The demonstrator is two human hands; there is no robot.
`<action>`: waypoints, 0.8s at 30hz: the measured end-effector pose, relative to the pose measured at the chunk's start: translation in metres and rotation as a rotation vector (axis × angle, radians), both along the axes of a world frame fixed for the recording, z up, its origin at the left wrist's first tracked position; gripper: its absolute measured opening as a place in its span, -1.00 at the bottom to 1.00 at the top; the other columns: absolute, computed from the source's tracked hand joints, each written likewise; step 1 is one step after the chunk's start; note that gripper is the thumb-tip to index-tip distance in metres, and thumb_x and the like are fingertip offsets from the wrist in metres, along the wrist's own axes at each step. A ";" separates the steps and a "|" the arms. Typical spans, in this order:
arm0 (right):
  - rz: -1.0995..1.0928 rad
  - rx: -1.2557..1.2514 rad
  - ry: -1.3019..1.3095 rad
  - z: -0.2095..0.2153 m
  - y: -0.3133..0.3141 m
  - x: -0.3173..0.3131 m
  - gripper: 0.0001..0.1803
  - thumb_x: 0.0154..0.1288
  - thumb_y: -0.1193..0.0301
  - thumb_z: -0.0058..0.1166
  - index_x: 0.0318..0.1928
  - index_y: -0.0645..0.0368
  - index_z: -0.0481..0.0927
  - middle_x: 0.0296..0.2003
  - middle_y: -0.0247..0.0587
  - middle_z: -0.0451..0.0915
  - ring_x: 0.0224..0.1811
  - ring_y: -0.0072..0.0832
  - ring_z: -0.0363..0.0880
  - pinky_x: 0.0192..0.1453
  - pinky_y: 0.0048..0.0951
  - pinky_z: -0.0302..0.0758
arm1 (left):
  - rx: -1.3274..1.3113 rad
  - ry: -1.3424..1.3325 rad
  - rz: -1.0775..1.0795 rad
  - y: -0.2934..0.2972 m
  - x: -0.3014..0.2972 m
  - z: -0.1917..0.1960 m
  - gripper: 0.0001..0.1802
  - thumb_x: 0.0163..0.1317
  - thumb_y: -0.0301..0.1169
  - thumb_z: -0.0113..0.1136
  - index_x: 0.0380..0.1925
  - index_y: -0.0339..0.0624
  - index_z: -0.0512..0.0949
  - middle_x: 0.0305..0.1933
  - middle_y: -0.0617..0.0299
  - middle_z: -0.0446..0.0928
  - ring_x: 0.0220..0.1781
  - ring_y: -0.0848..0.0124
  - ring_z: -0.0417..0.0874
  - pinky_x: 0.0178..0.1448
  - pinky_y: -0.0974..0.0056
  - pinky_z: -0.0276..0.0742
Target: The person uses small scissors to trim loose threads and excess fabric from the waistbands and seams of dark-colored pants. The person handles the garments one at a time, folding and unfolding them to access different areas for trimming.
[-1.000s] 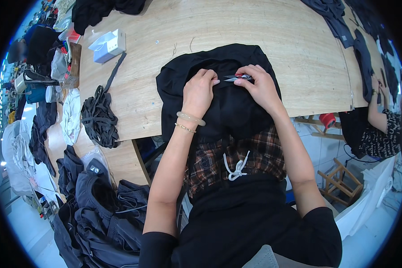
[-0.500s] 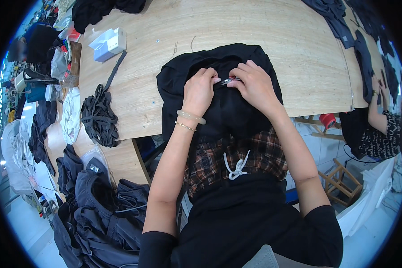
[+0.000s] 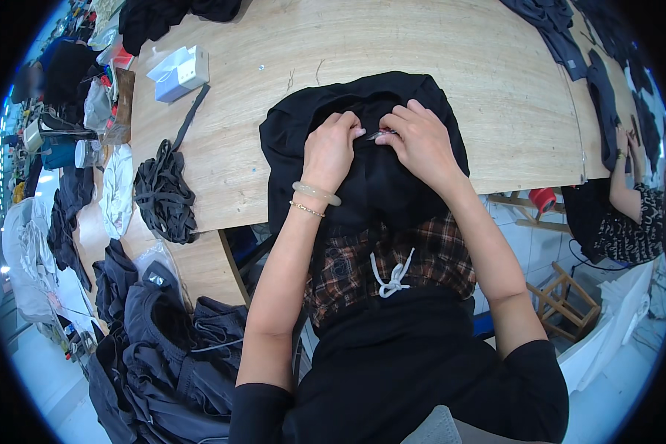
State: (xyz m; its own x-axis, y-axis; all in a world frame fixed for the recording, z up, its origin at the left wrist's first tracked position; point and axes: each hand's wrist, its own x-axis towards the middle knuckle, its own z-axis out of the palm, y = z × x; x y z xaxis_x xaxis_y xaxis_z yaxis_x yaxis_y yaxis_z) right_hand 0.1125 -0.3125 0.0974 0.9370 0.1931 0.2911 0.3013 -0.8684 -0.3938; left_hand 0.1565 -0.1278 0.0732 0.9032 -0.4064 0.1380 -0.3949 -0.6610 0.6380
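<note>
A black garment (image 3: 362,177) lies bunched over the table's front edge and hangs onto my lap, its opening facing up. My left hand (image 3: 333,148) pinches the fabric at the near edge of that opening, fingertips pressed together. Just to the right, my right hand (image 3: 419,140) is closed on a small, pointed metal tool, which looks like thread snips (image 3: 373,136). The tool's tip points left toward my left fingertips, close above the cloth. Most of its body is hidden inside my right fingers.
On the wooden table (image 3: 496,111) are a tissue box (image 3: 183,74) and a tangle of black straps (image 3: 164,191). Dark garments (image 3: 170,355) pile up at lower left. A wooden stool (image 3: 567,302) stands at right, below another person's arm (image 3: 626,189).
The metal tool has turned slightly in my right fingers, and less of its shiny part shows. Both hands stay at nearly the same place on the black garment.
</note>
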 end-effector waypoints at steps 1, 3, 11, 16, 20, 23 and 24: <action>-0.019 0.063 0.051 0.001 0.000 0.000 -0.81 0.17 0.31 0.35 -0.32 0.14 0.66 -0.36 -0.31 0.57 -0.18 -0.31 0.51 -0.11 -0.29 0.43 | 0.011 0.007 0.004 0.001 0.000 0.000 -0.91 0.31 -0.45 0.26 -0.26 -0.20 0.56 -0.28 0.09 0.64 -0.23 0.04 0.70 -0.19 0.06 0.57; -0.057 0.190 0.152 0.002 -0.002 0.000 -0.80 0.18 0.31 0.35 -0.30 0.16 0.67 -0.34 -0.30 0.61 -0.17 -0.30 0.52 -0.08 -0.29 0.45 | -0.097 0.163 0.065 0.003 0.004 -0.006 -0.91 0.33 -0.46 0.25 -0.24 -0.21 0.54 -0.29 0.11 0.65 -0.23 0.12 0.72 -0.16 0.12 0.59; -0.164 0.513 0.254 -0.023 -0.029 -0.002 -0.77 0.23 0.30 0.34 -0.21 0.18 0.69 -0.27 -0.27 0.67 -0.14 -0.29 0.55 -0.01 -0.32 0.47 | -0.104 0.034 -0.121 0.012 -0.001 0.004 -0.78 0.21 -0.43 0.38 -0.15 -0.11 0.59 -0.21 0.19 0.62 -0.24 0.28 0.71 -0.14 0.20 0.61; -0.191 0.509 0.287 -0.019 -0.026 -0.002 -0.77 0.23 0.30 0.34 -0.20 0.17 0.69 -0.26 -0.28 0.67 -0.13 -0.30 0.55 -0.01 -0.33 0.47 | 0.006 -0.138 -0.100 0.006 -0.003 -0.009 -0.80 0.16 -0.42 0.40 -0.22 -0.11 0.60 -0.27 0.20 0.58 -0.26 0.18 0.69 -0.20 0.15 0.58; -0.140 0.392 0.209 -0.018 -0.022 -0.004 -0.77 0.20 0.30 0.36 -0.22 0.15 0.67 -0.30 -0.31 0.63 -0.16 -0.30 0.52 -0.05 -0.31 0.46 | -0.060 -0.046 -0.039 0.007 0.003 -0.006 -0.88 0.22 -0.46 0.33 -0.28 -0.15 0.57 -0.32 0.17 0.59 -0.29 0.15 0.69 -0.23 0.13 0.55; -0.085 0.299 0.150 -0.016 -0.016 -0.004 -0.77 0.18 0.29 0.36 -0.25 0.14 0.66 -0.33 -0.34 0.59 -0.18 -0.30 0.50 -0.06 -0.29 0.44 | -0.085 -0.029 -0.032 0.007 0.006 -0.006 -0.91 0.26 -0.48 0.29 -0.29 -0.18 0.55 -0.38 0.14 0.59 -0.35 0.16 0.68 -0.27 0.15 0.54; -0.056 0.259 0.113 -0.017 -0.014 -0.004 -0.77 0.17 0.29 0.36 -0.25 0.13 0.66 -0.34 -0.34 0.58 -0.19 -0.30 0.49 -0.06 -0.29 0.43 | -0.089 -0.021 -0.031 0.007 0.006 -0.007 -0.91 0.27 -0.49 0.28 -0.28 -0.18 0.55 -0.39 0.13 0.59 -0.36 0.17 0.68 -0.28 0.16 0.54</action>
State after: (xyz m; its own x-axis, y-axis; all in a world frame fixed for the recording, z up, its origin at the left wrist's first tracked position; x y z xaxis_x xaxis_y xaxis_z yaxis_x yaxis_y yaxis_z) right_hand 0.1086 -0.3263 0.0806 0.9734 0.0729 0.2174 0.1974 -0.7490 -0.6325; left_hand 0.1627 -0.1210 0.0666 0.8872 -0.4190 0.1933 -0.4277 -0.5894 0.6853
